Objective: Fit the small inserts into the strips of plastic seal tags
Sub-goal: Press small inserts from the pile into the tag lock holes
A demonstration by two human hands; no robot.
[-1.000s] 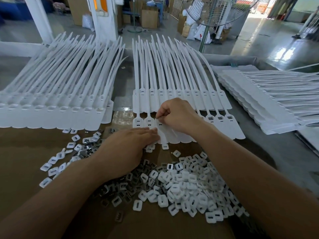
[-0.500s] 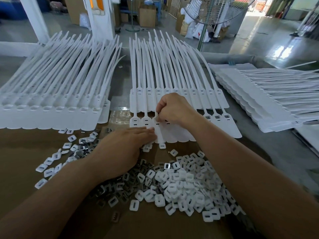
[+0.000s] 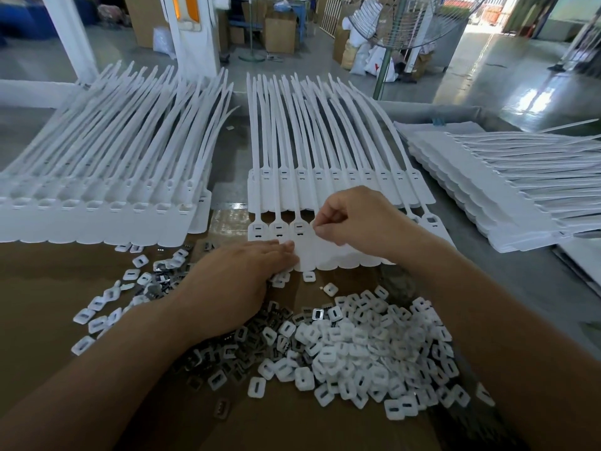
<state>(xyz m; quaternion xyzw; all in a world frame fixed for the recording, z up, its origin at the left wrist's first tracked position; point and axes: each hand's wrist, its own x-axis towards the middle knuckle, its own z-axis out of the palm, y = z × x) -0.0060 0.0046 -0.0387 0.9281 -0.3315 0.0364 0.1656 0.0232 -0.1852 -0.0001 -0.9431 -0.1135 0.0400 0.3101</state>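
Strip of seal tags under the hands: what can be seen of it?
The strip of seal tags is white moulded plastic: joined flags with a scalloped near edge, each with a square head and a long tail running over the stack behind. It lies flat at the cardboard edge. The three leftmost heads hold inserts. The left hand presses its flags flat; the right hand pinches at the fourth head.

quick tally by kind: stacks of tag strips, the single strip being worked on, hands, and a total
stacks of tag strips: 3 (left stack, middle stack, right stack)
strip being fitted: 1
hands: 2 (left hand, right hand)
total: 6
loose inserts: too many to count, left out
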